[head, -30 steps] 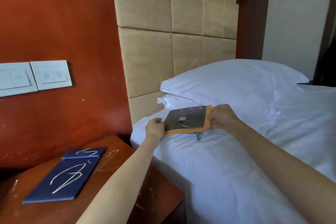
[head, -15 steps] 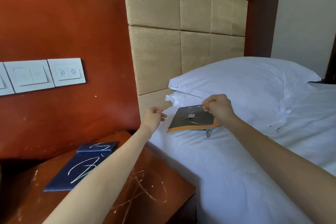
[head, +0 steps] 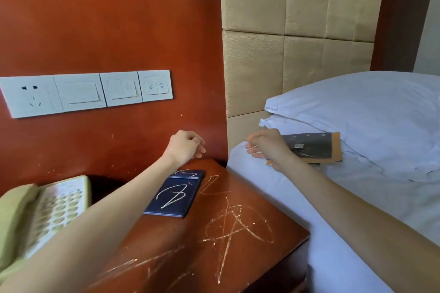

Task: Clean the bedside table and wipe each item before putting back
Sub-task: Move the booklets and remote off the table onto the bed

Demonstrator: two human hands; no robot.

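The wooden bedside table [head: 238, 257] is streaked with pale scribble marks. A dark blue folder [head: 176, 195] with a white scrawl lies on it, and a smaller blue booklet [head: 190, 173] sits at its far end. A grey and orange card stand [head: 314, 147] lies flat on the white bed. My left hand [head: 184, 145] hovers above the table's back edge, fingers loosely curled, holding nothing. My right hand [head: 266, 146] hangs over the bed's edge just left of the stand, fingers apart and empty.
A cream telephone [head: 35, 216] sits at the table's left. Wall switches and a socket [head: 83, 93] run along the red wooden panel. A white pillow [head: 369, 112] rests against the padded beige headboard [head: 297, 31]. The mattress edge meets the table's right side.
My right hand has let go of the card stand, which now lies on the bed. Both hands have drawn back leftward toward the table, and the view has swung left to show the telephone.
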